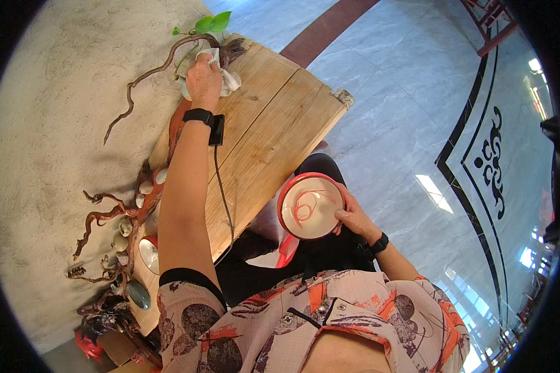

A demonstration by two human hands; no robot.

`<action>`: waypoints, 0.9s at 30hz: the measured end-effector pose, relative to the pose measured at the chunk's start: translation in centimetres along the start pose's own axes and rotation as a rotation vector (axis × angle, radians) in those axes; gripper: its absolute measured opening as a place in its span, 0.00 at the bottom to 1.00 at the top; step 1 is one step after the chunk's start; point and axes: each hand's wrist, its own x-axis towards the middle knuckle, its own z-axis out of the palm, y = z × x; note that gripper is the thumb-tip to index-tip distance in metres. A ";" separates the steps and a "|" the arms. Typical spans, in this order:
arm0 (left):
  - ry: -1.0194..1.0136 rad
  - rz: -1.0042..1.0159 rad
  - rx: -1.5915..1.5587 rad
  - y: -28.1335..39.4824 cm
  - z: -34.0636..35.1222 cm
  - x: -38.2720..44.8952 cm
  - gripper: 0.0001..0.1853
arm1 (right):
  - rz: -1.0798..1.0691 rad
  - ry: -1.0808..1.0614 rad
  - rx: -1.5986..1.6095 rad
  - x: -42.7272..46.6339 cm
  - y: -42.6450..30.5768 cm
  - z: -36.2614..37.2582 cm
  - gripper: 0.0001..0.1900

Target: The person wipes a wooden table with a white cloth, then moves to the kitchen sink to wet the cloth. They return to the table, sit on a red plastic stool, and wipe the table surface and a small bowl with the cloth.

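Note:
My left hand (204, 83) is stretched to the far end of the wooden table (261, 116). Its fingers press around a crumpled white cloth or tissue (230, 80), beside a twisted branch (168, 60) with green leaves (213, 22). Pale pieces under the hand are partly covered, and I cannot tell what they are. With my right hand (354, 214) I grip the rim of a round red container (287, 186) with a cream-white inside. It is held above my lap, off the table's near edge. Thin red strands (303, 207) lie curled within it.
Along the wall (65, 140), a gnarled driftwood piece (135, 219) bears several stones (120, 242). A white-lined red bowl (150, 254) and a dark oval stone (138, 294) sit near my left elbow. A black cable (224, 196) hangs from my left wrist across the table.

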 end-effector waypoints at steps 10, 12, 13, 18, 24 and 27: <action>-0.510 0.107 0.258 -2.0 1.9 3.3 0.15 | 0.014 0.007 -0.002 0.0 -0.2 -0.2 0.39; -0.559 0.078 0.271 -1.5 1.7 3.7 0.15 | 0.028 0.011 -0.008 0.0 -0.2 -0.2 0.39; -0.525 -0.022 0.232 -1.3 1.7 3.8 0.14 | 0.013 0.005 -0.010 0.0 -0.2 -0.2 0.39; -0.605 0.017 0.179 -1.5 1.0 3.8 0.13 | 0.014 0.012 -0.002 -0.1 -0.1 -0.2 0.39; -0.826 -0.017 0.268 -2.0 -1.9 2.0 0.12 | 0.035 -0.005 0.008 -0.1 0.3 -0.4 0.42; -0.787 -0.144 0.157 -1.8 -4.7 -2.0 0.09 | 0.011 -0.007 -0.019 0.0 0.4 -0.4 0.42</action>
